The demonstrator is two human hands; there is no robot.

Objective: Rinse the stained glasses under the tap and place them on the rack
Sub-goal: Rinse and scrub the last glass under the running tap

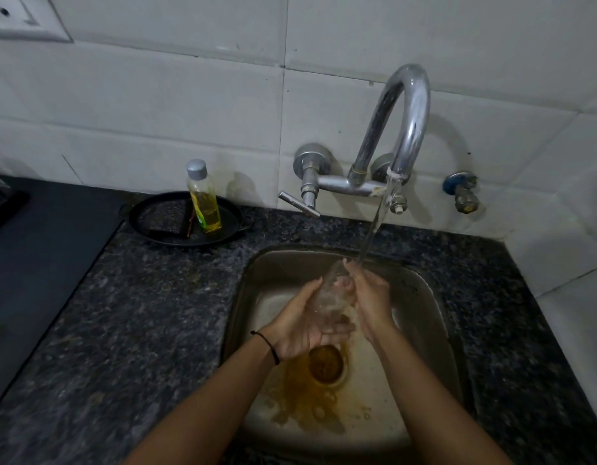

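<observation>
A clear drinking glass (pixel 330 292) is tilted over the steel sink (pixel 421 307), its mouth up toward the water stream (pixel 374 226) that falls from the curved chrome tap (pixel 409 119). My left hand (pixel 302 325) cups the glass from below and the left. My right hand (pixel 371 297) grips its upper part from the right, with fingers at the rim under the stream. Brownish-yellow liquid spreads around the drain (pixel 325 364) on the sink floor. No rack is in view.
A bottle of yellow liquid (pixel 203 199) stands on a black round pan (pixel 156 219) at the back left of the dark granite counter (pixel 122 313). A tap lever (pixel 299 203) sticks out left of the spout. A blue valve (pixel 460 191) sits on the tiled wall at right.
</observation>
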